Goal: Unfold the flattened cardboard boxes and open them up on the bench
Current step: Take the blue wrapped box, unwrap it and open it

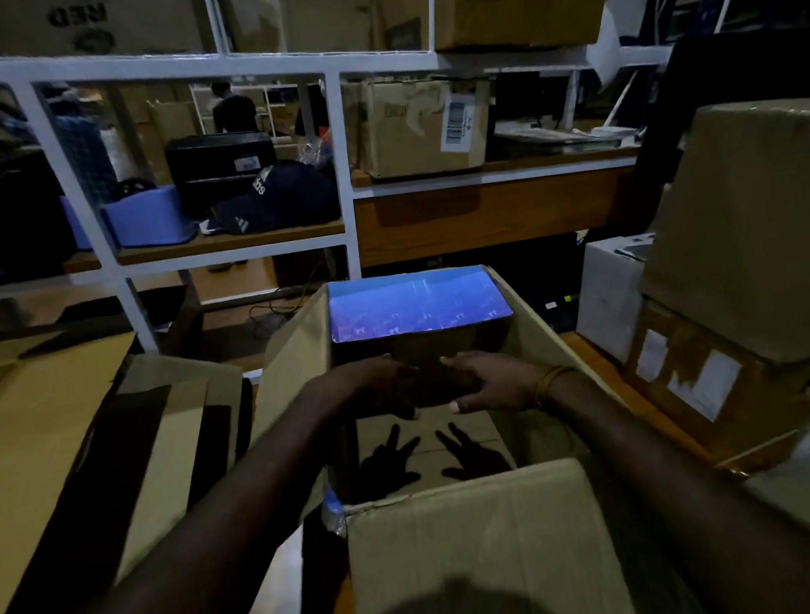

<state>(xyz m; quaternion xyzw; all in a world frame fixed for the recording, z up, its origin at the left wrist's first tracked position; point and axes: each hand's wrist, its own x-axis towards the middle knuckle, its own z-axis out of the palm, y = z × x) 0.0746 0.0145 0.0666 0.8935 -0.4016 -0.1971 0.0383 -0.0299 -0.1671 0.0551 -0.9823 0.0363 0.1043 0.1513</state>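
The brown cardboard box point(465, 538) stands opened at centre on the bench, flaps spread. Both hands, left hand point(381, 390) and right hand point(487, 380), hover released over its mouth, grasping nothing. Next likely: pressing the bottom flat.

Dim storeroom; white metal shelving point(343, 164) w/ wood shelves, stacked cartons point(752, 233) right.
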